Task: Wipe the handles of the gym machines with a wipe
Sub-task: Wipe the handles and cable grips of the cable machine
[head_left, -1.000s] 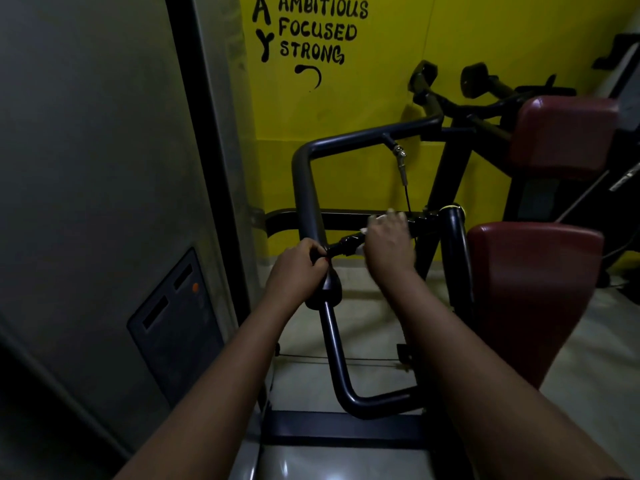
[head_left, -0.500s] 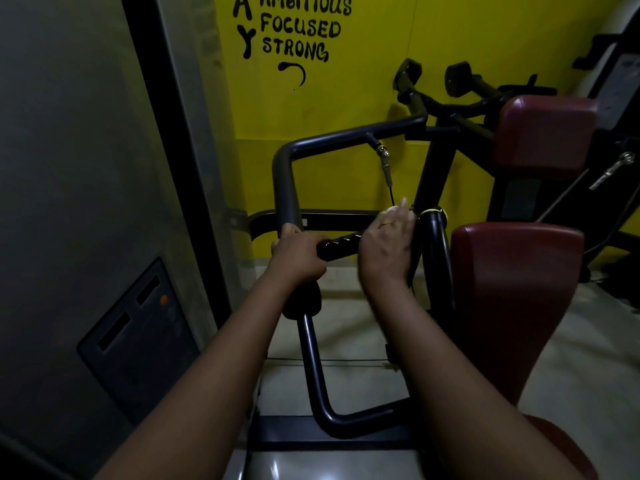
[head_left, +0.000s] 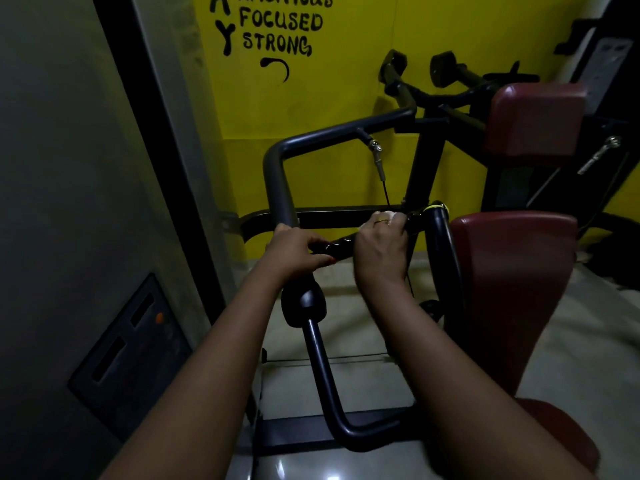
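Left hand (head_left: pixel 294 252) grips handle (head_left: pixel 337 245); right hand (head_left: pixel 379 251) wraps it, seemingly over wipe (head_left: pixel 389 214).

Yellow wall (head_left: pixel 346 81) upper centre, black lettering (head_left: pixel 280 32) "FOCUSED STRONG". Grey wall (head_left: pixel 52 168) left, dark vent panel (head_left: pixel 131 358) lower left. Maroon pads right: upper pad (head_left: pixel 536 119), lower pad (head_left: pixel 512 271). Pale floor (head_left: pixel 588 341) lower right.

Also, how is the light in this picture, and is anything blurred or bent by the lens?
Head view: dim overall, the yellow painted wall brightest; highlights glint on the glossy black ribbed handle between left hand and right hand; the black door frame leans, likely wide-angle distortion; the white wipe under the right hand looks soft.
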Action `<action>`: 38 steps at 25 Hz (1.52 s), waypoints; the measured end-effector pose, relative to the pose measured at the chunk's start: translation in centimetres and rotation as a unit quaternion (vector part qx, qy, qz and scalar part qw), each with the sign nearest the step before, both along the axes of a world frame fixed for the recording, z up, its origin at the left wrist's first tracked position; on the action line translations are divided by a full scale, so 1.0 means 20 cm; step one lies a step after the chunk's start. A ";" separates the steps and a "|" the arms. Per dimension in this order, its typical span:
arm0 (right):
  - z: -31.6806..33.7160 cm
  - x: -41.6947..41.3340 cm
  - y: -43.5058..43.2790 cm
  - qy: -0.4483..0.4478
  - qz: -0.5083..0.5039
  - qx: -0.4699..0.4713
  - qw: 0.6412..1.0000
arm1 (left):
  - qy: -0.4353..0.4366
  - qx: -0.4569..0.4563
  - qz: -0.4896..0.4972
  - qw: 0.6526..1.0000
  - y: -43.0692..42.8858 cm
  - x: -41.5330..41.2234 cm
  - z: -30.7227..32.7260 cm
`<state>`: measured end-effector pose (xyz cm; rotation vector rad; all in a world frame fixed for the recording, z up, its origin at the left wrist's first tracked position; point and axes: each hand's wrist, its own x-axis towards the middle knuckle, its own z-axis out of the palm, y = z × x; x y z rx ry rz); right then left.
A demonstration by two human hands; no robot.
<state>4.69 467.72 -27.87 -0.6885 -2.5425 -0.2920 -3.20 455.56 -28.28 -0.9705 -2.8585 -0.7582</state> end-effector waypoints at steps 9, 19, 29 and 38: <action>-0.09 -0.01 0.08 0.092 0.025 -0.054 0.994 | -0.007 -0.014 -0.014 1.000 -0.01 -0.01 0.03; -0.11 -0.10 -0.11 0.492 -0.096 -0.611 0.612 | -0.003 -0.012 0.007 1.000 0.01 -0.03 0.00; -0.11 -0.17 -0.03 0.386 0.070 -0.877 0.277 | -0.014 0.009 0.008 1.000 0.01 -0.03 0.00; -0.05 -0.09 0.02 0.556 -0.010 -0.794 0.246 | -0.010 0.039 0.052 0.998 0.01 0.04 -0.01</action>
